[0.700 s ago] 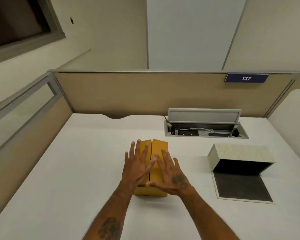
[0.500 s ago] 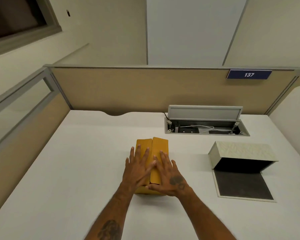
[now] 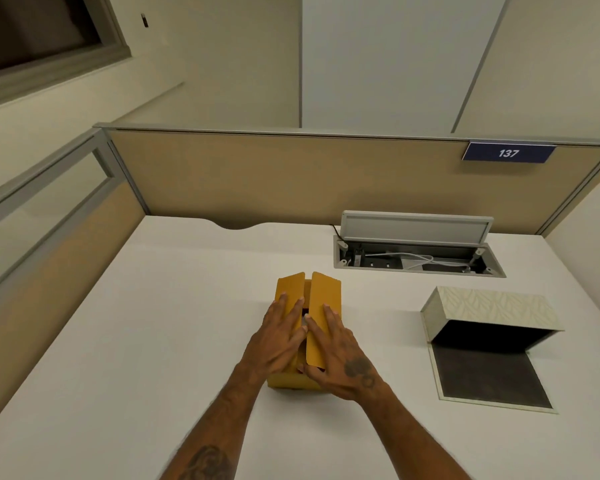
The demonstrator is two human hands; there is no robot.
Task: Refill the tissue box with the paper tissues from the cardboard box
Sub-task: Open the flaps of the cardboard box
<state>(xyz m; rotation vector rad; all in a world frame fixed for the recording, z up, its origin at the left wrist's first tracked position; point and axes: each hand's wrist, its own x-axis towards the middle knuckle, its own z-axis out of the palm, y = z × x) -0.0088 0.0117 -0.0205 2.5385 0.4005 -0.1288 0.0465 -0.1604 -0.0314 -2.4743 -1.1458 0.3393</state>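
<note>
Step in hand, as I read it: opening the cardboard box [image 3: 307, 327], mid-desk, near edge toward the person. Both top flaps are partly lifted with a dark gap between them; contents not visible.

Left hand [image 3: 278, 336] lies flat, fingers spread, on the left flap [image 3: 290, 289]; gripping nothing. Right hand [image 3: 336, 355] is also spread, fingers over the right flap [image 3: 323, 320], thumb near the flap's near corner; not clamped on anything I can see.

To do it well: hook fingertips into the centre gap, fold each flap fully outward so it stays down, and keep one palm steadying the box, which looks light and likely to slide on the smooth desk [image 3: 153, 341].

Tissue box [image 3: 489, 310] sits well apart to the right, lid [image 3: 489, 375] open and lying flat toward the near side, cavity dark.

Room: bare desk between the two boxes, clear for a straight carry. Open cable tray [image 3: 416, 263] lies far-right behind both; keep out of it. Partition [image 3: 291, 174] bounds the far edge.
</note>
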